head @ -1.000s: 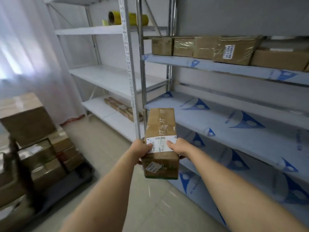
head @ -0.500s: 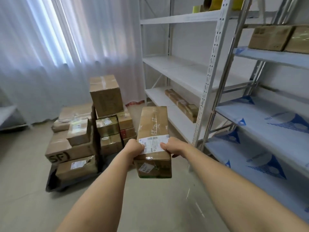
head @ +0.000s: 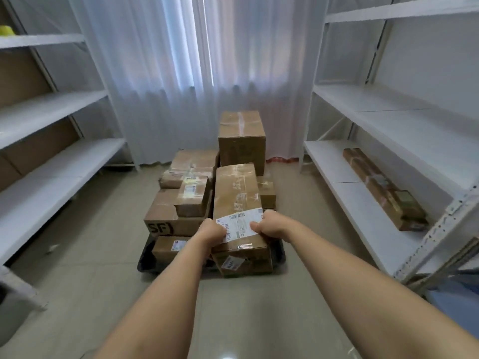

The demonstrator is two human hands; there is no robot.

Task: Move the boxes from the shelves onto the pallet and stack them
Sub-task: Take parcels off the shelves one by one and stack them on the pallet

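Observation:
I carry a long brown cardboard box [head: 237,193] with a white shipping label, held out lengthwise in front of me. My left hand [head: 211,232] grips its near left edge and my right hand [head: 269,225] grips its near right edge, thumbs on the label. Straight ahead and below lies the dark pallet [head: 145,260] on the floor, loaded with several taped boxes; a tall box [head: 241,137] tops the stack at the back and a box marked SF [head: 166,218] sits at the left front. The held box hides the pallet's right front part.
White metal shelves line both sides: the left shelving [head: 51,161] and the right shelving [head: 383,156], whose low shelf holds a long flat brown box [head: 383,187]. A white curtain [head: 207,73] hangs behind the pallet. Pale tiled floor [head: 85,242] runs between the shelves.
My view has swung left from the blue-lined shelves to face the pallet head-on. The box stays in both hands and now hangs over the pallet's near right side.

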